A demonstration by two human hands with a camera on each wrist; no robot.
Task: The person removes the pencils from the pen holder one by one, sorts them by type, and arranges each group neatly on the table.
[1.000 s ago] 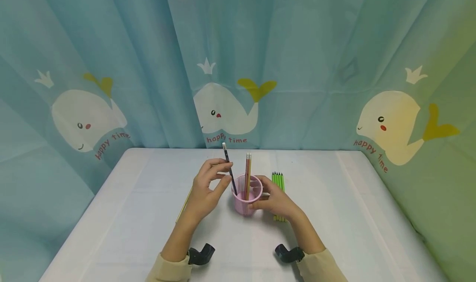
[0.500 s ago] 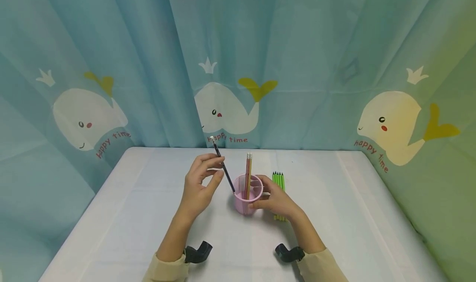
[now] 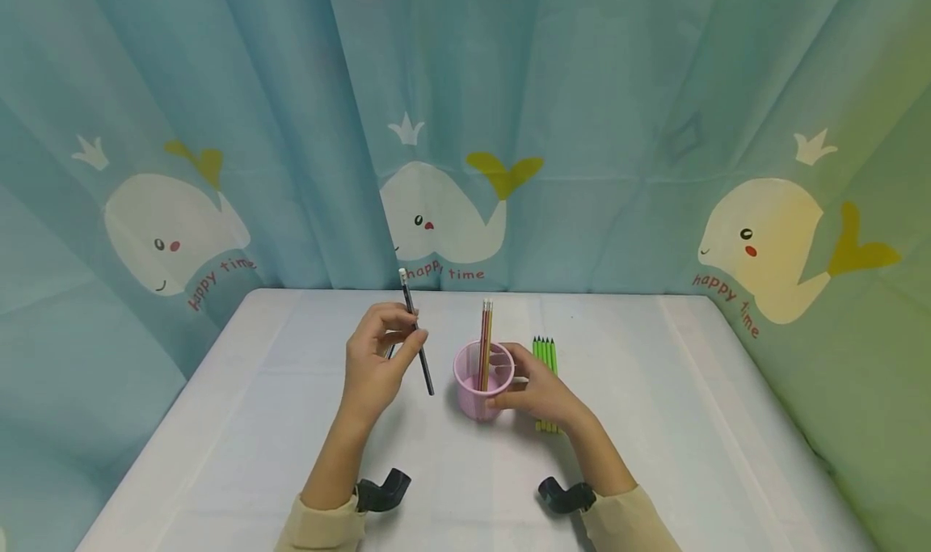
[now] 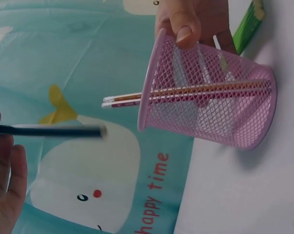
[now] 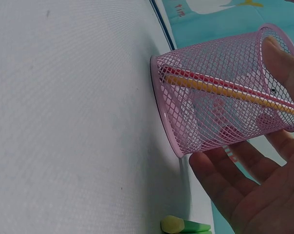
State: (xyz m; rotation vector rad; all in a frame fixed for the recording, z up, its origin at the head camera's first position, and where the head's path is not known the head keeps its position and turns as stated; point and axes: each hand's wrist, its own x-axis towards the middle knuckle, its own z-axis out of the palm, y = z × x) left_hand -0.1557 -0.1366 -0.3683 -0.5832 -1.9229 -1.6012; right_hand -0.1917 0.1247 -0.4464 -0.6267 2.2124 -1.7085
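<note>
My left hand [image 3: 374,358] pinches a dark pencil [image 3: 426,374] between thumb and fingers, its white eraser end up. The pencil is held in the air left of a pink mesh pencil cup [image 3: 476,406]; the left wrist view shows its lower end apart from the cup's rim. A short dark strip [image 3: 390,350] shows between my left thumb and fingers. My right hand [image 3: 541,390] grips the cup from the right, thumb at the rim in the right wrist view. Inside the cup lean a red pencil [image 5: 191,74] and a yellow pencil [image 5: 210,87].
Several green pencils [image 3: 544,347] lie side by side on the white table [image 3: 676,423], partly hidden under my right hand. A blue curtain [image 3: 604,212] printed with whales stands behind the table's far edge. Each wrist wears a black bracket [image 3: 384,491].
My left hand has lifted the dark pencil out of the cup and moved it left, clear of the rim. My right hand and the cup have stayed in place.
</note>
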